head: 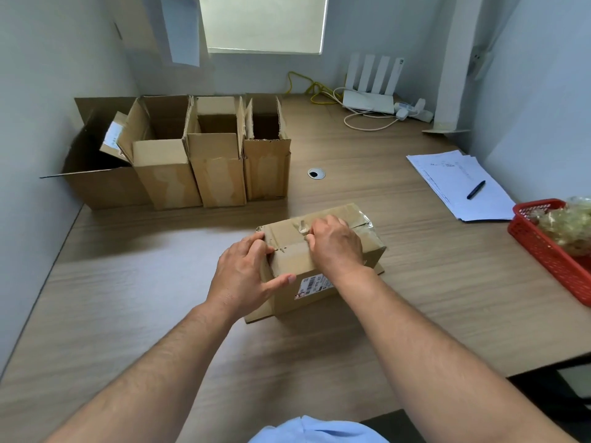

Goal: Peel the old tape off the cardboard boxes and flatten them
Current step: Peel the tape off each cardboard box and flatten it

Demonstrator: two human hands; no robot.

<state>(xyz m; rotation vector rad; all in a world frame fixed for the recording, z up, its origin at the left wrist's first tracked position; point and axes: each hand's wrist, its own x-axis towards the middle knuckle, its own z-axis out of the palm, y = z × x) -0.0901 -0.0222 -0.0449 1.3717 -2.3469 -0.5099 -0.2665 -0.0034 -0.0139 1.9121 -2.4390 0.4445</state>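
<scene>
Braces box (284, 302), closed and lying mid-counter (144, 298) just in front of the body, with left hand (246, 276): fingers (256, 243) curled over top-left edge, thumb straight along front face. Works right hand (335, 244) at the top seam with fingers curled tight, apparently pinching a lifted end of tape (299, 227); fingertips hidden, so pinch judged, not seen. Risks snapping the tape short with too sharp a pull, leaving slivers stuck down. Risks stripping the brown paper skin off the cardboard along with it. Risks skidding the box over the smooth wood-grain counter with a slack left brace. Brown corrugated cardboard, rectangular, matte, dented at corners and torn along the seam. Thin glossy clear tape, wrinkled over the right end. White printed label (315, 284) on front face. Well behind, by the wall, row of four open boxes (217, 174), flaps up, pale scuffed strips on fronts, not yet flattened. Red plastic mesh basket (543, 251) at right edge with a crumpled clear wad inside, material unclear. Flat white papers (463, 187) with black pen (476, 189) beyond.
</scene>
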